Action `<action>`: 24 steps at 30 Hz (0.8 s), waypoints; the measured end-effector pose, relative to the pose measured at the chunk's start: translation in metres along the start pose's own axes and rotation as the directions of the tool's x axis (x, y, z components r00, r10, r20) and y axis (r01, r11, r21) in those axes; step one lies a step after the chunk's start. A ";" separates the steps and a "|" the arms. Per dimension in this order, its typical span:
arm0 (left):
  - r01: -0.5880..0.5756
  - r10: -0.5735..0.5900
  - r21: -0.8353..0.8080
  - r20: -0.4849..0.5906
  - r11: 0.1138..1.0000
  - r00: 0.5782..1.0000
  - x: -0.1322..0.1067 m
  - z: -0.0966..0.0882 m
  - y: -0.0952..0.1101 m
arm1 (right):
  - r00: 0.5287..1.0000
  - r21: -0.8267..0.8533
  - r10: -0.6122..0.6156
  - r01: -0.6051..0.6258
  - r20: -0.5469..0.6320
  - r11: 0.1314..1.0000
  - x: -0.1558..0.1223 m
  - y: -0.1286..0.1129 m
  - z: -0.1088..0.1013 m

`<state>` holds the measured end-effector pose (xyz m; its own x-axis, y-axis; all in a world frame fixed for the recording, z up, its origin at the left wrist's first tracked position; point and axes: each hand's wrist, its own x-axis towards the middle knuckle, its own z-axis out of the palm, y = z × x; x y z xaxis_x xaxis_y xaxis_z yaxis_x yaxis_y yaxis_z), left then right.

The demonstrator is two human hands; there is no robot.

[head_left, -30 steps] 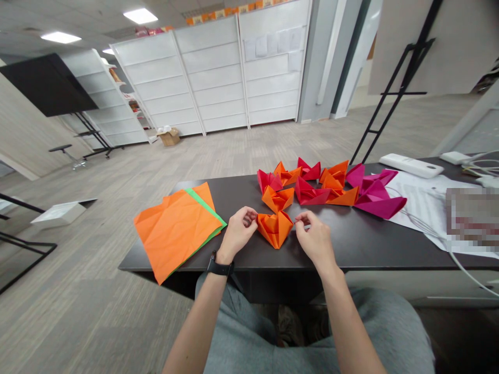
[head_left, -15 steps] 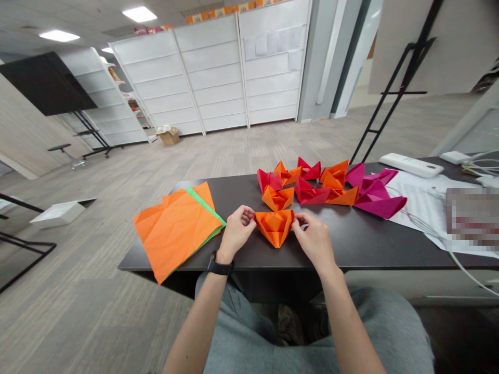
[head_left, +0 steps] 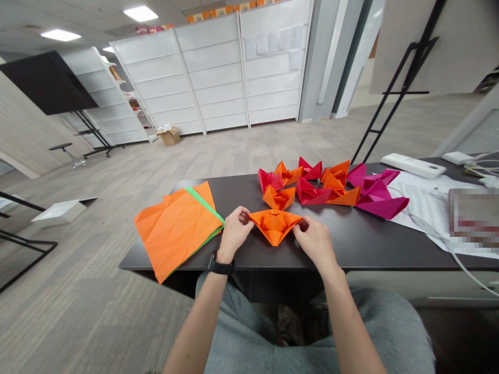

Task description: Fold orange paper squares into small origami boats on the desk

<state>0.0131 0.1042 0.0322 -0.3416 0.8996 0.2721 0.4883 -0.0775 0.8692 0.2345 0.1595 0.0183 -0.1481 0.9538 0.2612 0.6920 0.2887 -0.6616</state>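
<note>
Orange boat [head_left: 275, 228] wider now, left hand [head_left: 234, 232] to right hand [head_left: 315, 241], near table edge [head_left: 273, 268]

The left hand [head_left: 236, 228] pinches the nine o'clock tip of an orange paper boat [head_left: 275, 227]; the right hand [head_left: 315, 238] pinches its three o'clock tip. A black watch [head_left: 221, 266] circles the left wrist. From the held boat, folded boats [head_left: 314, 192] in red, orange and purple cluster between twelve and three o'clock on the dark table [head_left: 354, 239]. At nine o'clock lie orange and green paper squares [head_left: 177, 228], overhanging the edge. White printed sheets [head_left: 421, 200] lie at three o'clock, a black screen [head_left: 49, 82] stands off at ten.
</note>
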 end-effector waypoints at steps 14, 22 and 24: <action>-0.037 0.042 -0.082 0.063 0.996 0.997 -0.001 0.002 0.004 | 0.999 0.029 -0.035 0.035 0.001 0.999 -0.002 -0.003 -0.003; -0.070 0.076 -0.071 0.085 0.995 0.993 -0.002 0.001 0.007 | 0.999 0.106 -0.031 0.033 -0.018 0.994 -0.002 -0.002 0.000; -0.077 0.082 -0.060 0.082 0.995 0.993 -0.002 0.001 0.007 | 0.999 0.101 -0.039 0.040 -0.017 0.994 -0.001 0.000 0.000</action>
<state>0.0179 0.1018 0.0376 -0.2337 0.9224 0.3076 0.4637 -0.1723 0.8691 0.2345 0.1582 0.0181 -0.1632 0.9404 0.2984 0.6107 0.3339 -0.7180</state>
